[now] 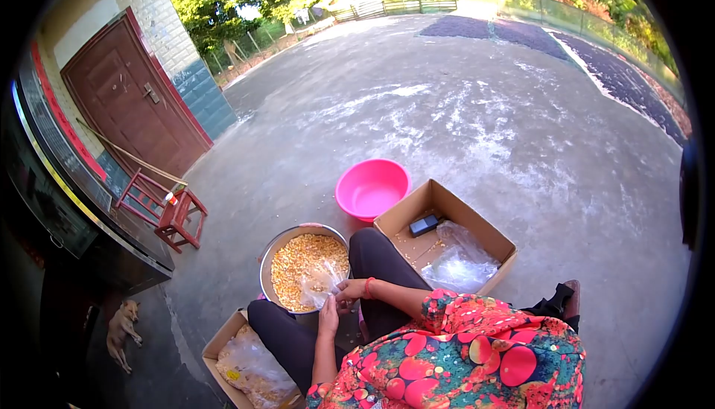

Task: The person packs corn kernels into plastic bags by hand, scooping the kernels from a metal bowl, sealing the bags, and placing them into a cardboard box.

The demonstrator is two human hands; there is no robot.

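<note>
The left hand (328,320) and right hand (347,294) are close together, fingers curled in and pinching the edge of a clear plastic bag (317,284); how far each finger closes is too small to tell. A red bracelet (369,288) circles the right wrist. The bag spreads just beyond the hands, over yellow kernels (298,260) that fill much of a round metal basin (263,266). The left knee (269,321) and right knee (369,245) rise on either side of the hands, between them and two open cardboard boxes. The left box (214,346), partly covered by the left leg, holds filled clear bags (253,368) with a small yellow marking too blurred to read. The right box (488,236) contains crumpled clear plastic (462,264), a dark rectangular object (423,224) and scattered kernels. Ahead of the hands, a pink basin (375,186) sits on the concrete ground (313,126), just beside the right box. Farther off to the left, a red wooden chair (179,223) bears a small white-and-red item (170,198), its surface too small to read. A dog (123,331) lies on the ground beyond the left box, and a brown door (126,89) is set in the wall behind the chair.
</note>
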